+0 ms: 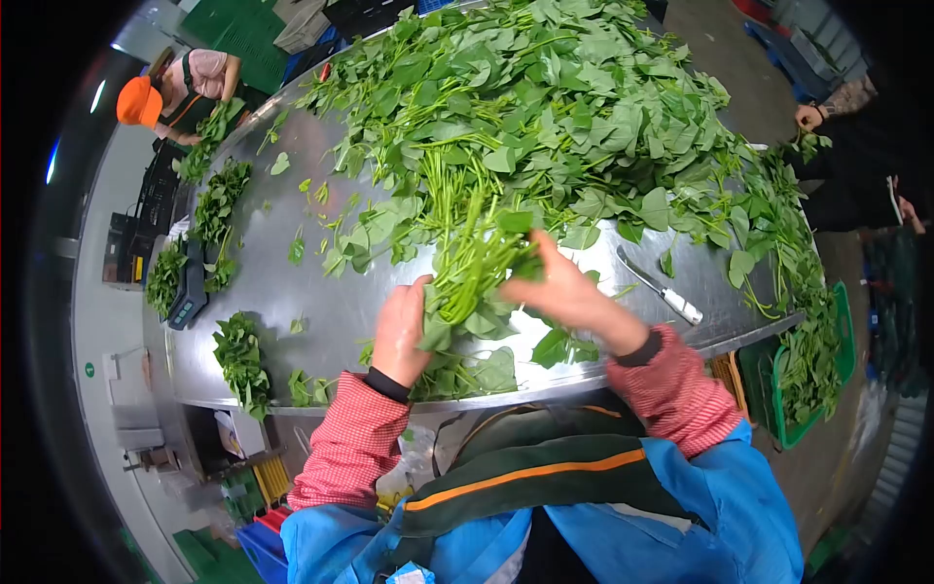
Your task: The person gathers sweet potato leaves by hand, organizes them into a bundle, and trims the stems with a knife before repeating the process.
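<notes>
1. a shiny metal table [326, 311] spreads before the person, its top dotted with loose leaves.
2. a big heap of leafy greens [584, 107] covers its far side.
3. the bunch of stems [467, 268] is above the near part of the table, between the two hands.
4. the left hand [399, 331] is curled closed around the bunch's left side.
5. the right hand [564, 292] is at its right side, fingers bent; blur hides how firmly they grip, so i cannot tell.
6. a white-handled knife [679, 305] lies right of them.
7. at the left edge, small bundles sit around a dark scale [189, 292].
8. a co-worker in an orange cap [140, 101] handles greens beyond; a green crate [846, 331] stands at right.
</notes>
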The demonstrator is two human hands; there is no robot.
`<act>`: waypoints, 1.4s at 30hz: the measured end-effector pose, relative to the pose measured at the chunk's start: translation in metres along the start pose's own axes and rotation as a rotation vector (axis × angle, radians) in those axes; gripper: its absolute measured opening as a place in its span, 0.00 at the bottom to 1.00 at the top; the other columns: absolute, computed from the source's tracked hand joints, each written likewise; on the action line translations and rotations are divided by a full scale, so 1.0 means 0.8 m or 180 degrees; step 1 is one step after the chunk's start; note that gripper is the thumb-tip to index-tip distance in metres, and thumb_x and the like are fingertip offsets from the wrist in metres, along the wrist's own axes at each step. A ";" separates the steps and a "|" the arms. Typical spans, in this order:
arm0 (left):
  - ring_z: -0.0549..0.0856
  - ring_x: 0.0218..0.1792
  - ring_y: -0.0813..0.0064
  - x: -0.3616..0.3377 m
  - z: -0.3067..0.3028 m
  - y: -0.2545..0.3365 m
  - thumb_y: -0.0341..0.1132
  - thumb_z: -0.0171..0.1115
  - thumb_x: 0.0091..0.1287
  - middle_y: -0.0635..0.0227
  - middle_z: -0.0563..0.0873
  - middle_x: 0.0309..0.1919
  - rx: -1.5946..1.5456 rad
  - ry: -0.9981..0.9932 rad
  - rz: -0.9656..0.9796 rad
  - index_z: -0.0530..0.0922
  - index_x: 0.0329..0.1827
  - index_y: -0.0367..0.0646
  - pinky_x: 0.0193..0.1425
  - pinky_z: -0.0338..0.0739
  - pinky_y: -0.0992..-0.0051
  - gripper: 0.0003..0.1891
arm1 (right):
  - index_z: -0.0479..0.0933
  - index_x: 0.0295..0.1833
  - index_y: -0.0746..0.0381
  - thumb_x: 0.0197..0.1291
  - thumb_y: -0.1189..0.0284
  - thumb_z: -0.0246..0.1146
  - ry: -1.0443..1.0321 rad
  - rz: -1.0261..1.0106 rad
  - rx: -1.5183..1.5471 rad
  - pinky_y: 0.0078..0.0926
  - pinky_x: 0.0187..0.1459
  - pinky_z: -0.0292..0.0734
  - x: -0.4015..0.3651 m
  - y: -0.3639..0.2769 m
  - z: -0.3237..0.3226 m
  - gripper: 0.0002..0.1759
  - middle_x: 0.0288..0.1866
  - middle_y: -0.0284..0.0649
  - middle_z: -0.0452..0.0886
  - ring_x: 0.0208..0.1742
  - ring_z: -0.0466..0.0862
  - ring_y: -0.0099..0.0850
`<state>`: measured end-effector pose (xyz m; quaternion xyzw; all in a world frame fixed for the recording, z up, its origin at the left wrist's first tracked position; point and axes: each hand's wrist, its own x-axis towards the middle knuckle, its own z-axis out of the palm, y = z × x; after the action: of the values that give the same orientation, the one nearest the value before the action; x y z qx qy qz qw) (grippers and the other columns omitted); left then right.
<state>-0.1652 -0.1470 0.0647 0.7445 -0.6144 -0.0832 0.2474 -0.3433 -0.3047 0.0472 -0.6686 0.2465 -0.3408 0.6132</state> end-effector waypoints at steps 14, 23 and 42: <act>0.76 0.39 0.52 -0.031 -0.020 -0.013 0.16 0.56 0.47 0.55 0.76 0.40 0.0920 0.0080 0.0089 0.69 0.61 0.39 0.44 0.73 0.62 0.32 | 0.78 0.43 0.67 0.60 0.59 0.64 -0.0143 0.0600 -0.0253 0.28 0.40 0.76 0.028 -0.029 -0.133 0.19 0.38 0.42 0.83 0.37 0.82 0.33; 0.76 0.39 0.56 -0.008 -0.020 0.010 0.15 0.55 0.48 0.57 0.77 0.41 0.1013 0.0142 0.0490 0.70 0.61 0.37 0.45 0.73 0.64 0.31 | 0.74 0.52 0.63 0.55 0.62 0.67 -0.0142 0.0140 -0.1592 0.34 0.35 0.77 0.020 -0.021 -0.049 0.22 0.31 0.45 0.82 0.31 0.82 0.35; 0.78 0.52 0.57 -0.026 0.010 -0.017 0.28 0.71 0.49 0.58 0.79 0.49 -0.1288 -0.0311 -0.0289 0.73 0.58 0.39 0.58 0.72 0.64 0.29 | 0.77 0.53 0.67 0.57 0.58 0.65 -0.1531 0.0088 -0.1384 0.33 0.40 0.78 0.019 -0.058 -0.006 0.26 0.34 0.45 0.84 0.37 0.84 0.42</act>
<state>-0.1620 -0.1275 0.0475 0.7017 -0.5623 -0.2519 0.3578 -0.3407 -0.3134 0.0954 -0.8419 0.1706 -0.1041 0.5013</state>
